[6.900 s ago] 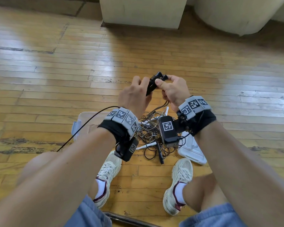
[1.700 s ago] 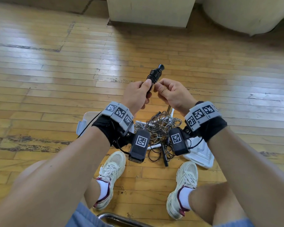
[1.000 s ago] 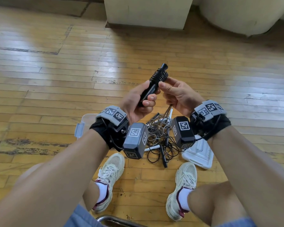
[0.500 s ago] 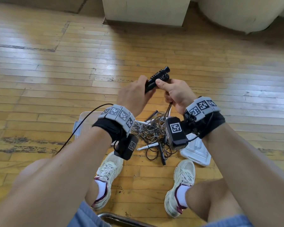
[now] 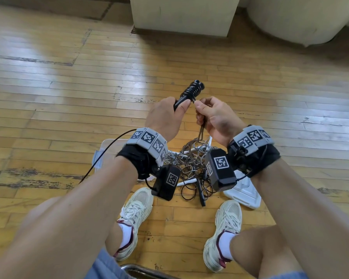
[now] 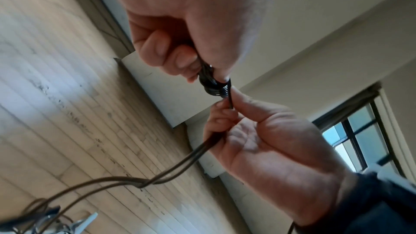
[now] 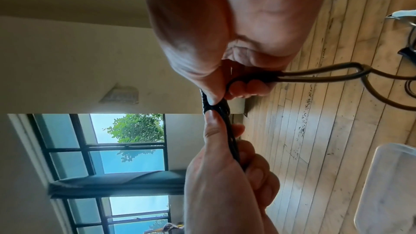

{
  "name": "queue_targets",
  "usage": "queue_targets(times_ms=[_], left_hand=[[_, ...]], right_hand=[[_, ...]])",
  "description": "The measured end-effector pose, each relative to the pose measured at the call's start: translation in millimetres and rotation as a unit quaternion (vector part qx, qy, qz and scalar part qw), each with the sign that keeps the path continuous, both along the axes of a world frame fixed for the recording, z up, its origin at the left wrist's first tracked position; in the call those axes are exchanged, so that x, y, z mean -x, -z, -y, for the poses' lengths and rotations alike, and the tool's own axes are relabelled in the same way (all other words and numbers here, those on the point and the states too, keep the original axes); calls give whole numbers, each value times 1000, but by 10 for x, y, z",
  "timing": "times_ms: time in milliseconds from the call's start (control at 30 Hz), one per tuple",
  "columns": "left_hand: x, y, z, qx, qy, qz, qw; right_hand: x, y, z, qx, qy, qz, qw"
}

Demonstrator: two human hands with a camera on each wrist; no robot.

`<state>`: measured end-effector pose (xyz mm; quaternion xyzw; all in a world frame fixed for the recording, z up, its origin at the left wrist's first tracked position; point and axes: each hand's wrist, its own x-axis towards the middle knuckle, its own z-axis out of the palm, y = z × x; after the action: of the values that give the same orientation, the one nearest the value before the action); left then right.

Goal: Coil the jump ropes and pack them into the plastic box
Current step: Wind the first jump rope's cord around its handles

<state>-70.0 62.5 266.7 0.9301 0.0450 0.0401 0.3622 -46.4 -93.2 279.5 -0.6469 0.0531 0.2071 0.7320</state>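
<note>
Both hands are raised over the floor. My left hand (image 5: 178, 107) grips a pair of black jump-rope handles (image 5: 191, 91) that point up and away. Dark rope is wound in tight turns round their upper end (image 6: 215, 86). Just below that coil, my right hand (image 5: 200, 109) pinches the same rope (image 6: 230, 103) between thumb and fingertips. Two strands (image 7: 315, 76) run on through its palm and hang down to the tangled pile of jump ropes (image 5: 189, 164) on the floor. The clear plastic box (image 5: 107, 152) sits left of the pile, largely hidden by my left wrist.
A white box lid (image 5: 243, 195) lies on the wooden floor right of the pile, by my right shoe (image 5: 224, 232). My left shoe (image 5: 134, 216) is below the box. A cream pillar base (image 5: 183, 15) and a round cream base (image 5: 302, 19) stand farther off.
The rope coil on the handles has grown since the earliest frame. Over the last half second the handles tipped more upright, and my right hand dropped below the coil, pinching the rope.
</note>
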Motion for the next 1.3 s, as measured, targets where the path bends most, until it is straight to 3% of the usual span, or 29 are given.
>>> queue_targets(times_ms=[133,233,367,633,733,800,867,933,967,1067,1133,1233,1300], left_hand=[[-9,-8,9,125,1,-17,992],[10,-35,38,304,-16,-51,951],[55,-113,86,443,-10,-107,890],[106,-183,95,525,15,-168,835],[133,-195,124,580,25,-219,785],[159,-170,155,620,45,-240,746],[178,-150,182,637,64,-254,725],[187,-145,188,614,82,-262,740],[186,-148,177,579,87,-266,766],[144,-146,135,393,72,-238,885],[86,-91,89,269,49,-172,947],[49,-39,65,167,40,-70,983],[62,-14,91,145,62,-60,986]], right_hand=[[2,8,18,38,-25,39,998],[5,45,13,96,-62,104,988],[22,28,-2,86,-90,106,987],[-13,-98,128,55,-94,10,994],[-5,-81,132,59,-59,7,997],[8,-69,135,15,-57,-10,998],[18,-65,148,-38,-66,-24,997],[12,-70,179,-50,-61,-27,996],[2,-78,196,-44,-57,-26,997],[-43,-103,276,29,-51,-3,998],[-59,-111,314,159,-62,52,984],[-8,-112,287,388,-128,167,897],[60,-93,189,459,-176,212,845]])
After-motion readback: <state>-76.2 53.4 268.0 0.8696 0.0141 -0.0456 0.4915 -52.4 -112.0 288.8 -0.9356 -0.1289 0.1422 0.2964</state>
